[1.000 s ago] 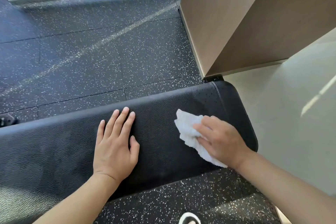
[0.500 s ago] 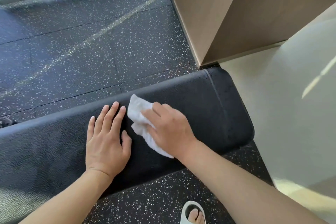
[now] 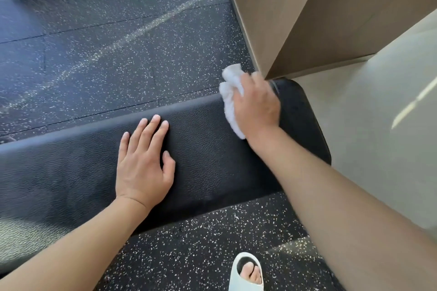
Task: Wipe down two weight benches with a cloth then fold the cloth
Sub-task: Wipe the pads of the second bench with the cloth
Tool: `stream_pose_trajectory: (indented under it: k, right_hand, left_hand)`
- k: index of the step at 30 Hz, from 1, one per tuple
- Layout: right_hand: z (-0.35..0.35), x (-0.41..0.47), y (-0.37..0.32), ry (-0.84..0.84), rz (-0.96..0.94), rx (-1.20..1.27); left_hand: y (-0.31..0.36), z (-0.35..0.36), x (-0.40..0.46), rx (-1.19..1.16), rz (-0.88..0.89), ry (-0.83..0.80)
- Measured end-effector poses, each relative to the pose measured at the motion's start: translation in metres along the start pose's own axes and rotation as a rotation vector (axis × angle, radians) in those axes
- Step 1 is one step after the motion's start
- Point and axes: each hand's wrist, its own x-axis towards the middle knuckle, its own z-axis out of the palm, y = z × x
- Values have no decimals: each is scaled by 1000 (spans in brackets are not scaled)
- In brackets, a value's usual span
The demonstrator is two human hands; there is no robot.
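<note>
Table (image 3: 212,153): black pad, pebbled leather-grain texture. Cloth (image 3: 230,92): plain white. Floor (image 3: 118,54): black rubber tiles with white speckle. Column (image 3: 295,12): tan/beige, plain. Wall (image 3: 378,125): pale cream. Slipper (image 3: 247,276): light mint-white.

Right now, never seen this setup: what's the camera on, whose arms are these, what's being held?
No machine here: a person works bare-handed, and the single wide-angle camera sits on their head, looking forward and down. The left hand lies flat, fingers straight, on the black padded weight bench. The right hand has its grip on a crumpled white cloth, pressing it at the bench's far edge, near the end beside a tan wooden panel. Underneath is speckled black rubber flooring. At the bottom you see the person's foot in a pale open-toe slipper.
</note>
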Motion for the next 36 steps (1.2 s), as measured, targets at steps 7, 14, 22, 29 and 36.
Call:
stream_pose_trajectory:
  k: [7,14,22,29,36]
  right_hand:
    - [-17,-137,-28,-93,-514,223]
    - [-53,-116,113,-134,-545,16]
    - [-18,-100,-1,-21,-169,29]
    - [-41,-130,77,-29,-257,111]
    - [-59,-157,150,-36,-83,107]
  left_hand:
    - [2,-5,1,-5,-11,-40]
    - [4,-6,0,-16,-7,-38]
    - [10,-10,-1,-8,-16,-96]
    - [34,-29,18,143,386,-313]
    - [127,9,87,-18,421,-268]
